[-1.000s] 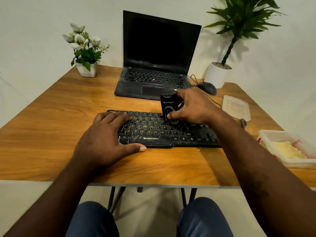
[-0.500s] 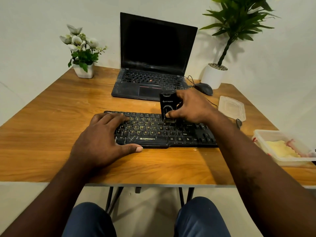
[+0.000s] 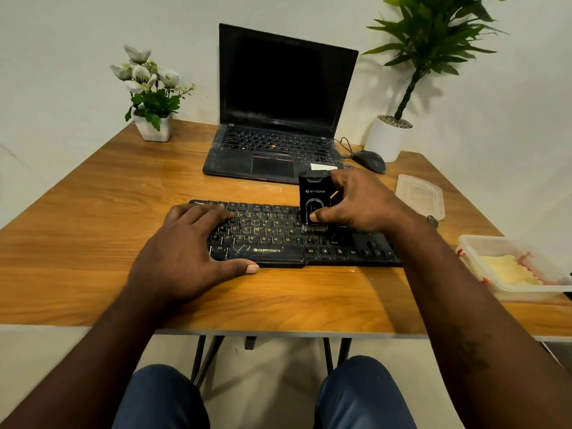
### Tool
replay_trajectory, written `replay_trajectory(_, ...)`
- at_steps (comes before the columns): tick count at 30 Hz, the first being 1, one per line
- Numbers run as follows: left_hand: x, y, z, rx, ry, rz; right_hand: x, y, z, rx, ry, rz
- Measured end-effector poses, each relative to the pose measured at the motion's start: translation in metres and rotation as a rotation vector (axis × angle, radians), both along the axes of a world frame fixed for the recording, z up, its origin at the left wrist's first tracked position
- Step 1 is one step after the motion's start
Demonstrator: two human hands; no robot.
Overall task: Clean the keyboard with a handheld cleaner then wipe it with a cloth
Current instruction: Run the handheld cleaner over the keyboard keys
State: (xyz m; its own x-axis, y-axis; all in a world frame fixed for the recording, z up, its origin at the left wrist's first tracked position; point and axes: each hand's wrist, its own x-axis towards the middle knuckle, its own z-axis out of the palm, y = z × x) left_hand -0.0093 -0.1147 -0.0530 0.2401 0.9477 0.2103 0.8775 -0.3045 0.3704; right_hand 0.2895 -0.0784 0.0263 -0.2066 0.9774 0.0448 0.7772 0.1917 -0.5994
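A black keyboard [image 3: 278, 243] with yellow letters lies across the middle of the wooden table [image 3: 93, 218]. My right hand [image 3: 359, 205] grips a black handheld cleaner [image 3: 312, 196] upright, its brush end down on the keys right of centre. My left hand [image 3: 185, 258] rests flat over the keyboard's left end, fingers on the keys and thumb along the front edge. A yellow cloth [image 3: 507, 270] lies in a clear plastic tub [image 3: 476, 246] at the table's right edge.
Behind the keyboard stands an open black laptop [image 3: 278, 113], with a mouse [image 3: 370, 161] to its right. A flower pot [image 3: 151, 125] sits back left, a tall potted plant [image 3: 390, 134] back right. A clear lid [image 3: 421, 195] lies right of the keyboard.
The cleaner and both hands stay in about the same place on the keyboard; the view has shifted slightly.
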Motion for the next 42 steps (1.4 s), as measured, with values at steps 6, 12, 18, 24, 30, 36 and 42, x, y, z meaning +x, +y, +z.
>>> replay_trajectory(6, 0.000, 0.000, 0.000, -0.002, -0.002, -0.001, 0.004, -0.022, -0.001, -0.056, 0.041, 0.048)
replay_trajectory(12, 0.001, -0.001, 0.001, -0.003, -0.007, 0.002, 0.016, -0.048, -0.004, -0.118, 0.142, 0.029)
replay_trajectory(18, 0.001, -0.002, 0.001, 0.000, -0.006, 0.003, 0.030, -0.032, -0.023, 0.251, 0.207, -0.583)
replay_trajectory(24, 0.000, -0.001, 0.000, 0.013, -0.018, -0.006, -0.010, -0.023, -0.038, 0.254, 0.105, -0.486)
replay_trajectory(30, 0.000, -0.001, -0.001, 0.008, -0.008, -0.004, -0.017, -0.011, -0.028, 0.310, 0.088, -0.613)
replay_trajectory(36, 0.000, 0.000, -0.001, 0.021, -0.029, -0.011, -0.050, -0.016, -0.040, 0.267, 0.134, -0.483)
replay_trajectory(42, -0.001, -0.002, -0.001, 0.024, -0.040, -0.007, -0.061, -0.019, -0.044, 0.260, 0.155, -0.432)
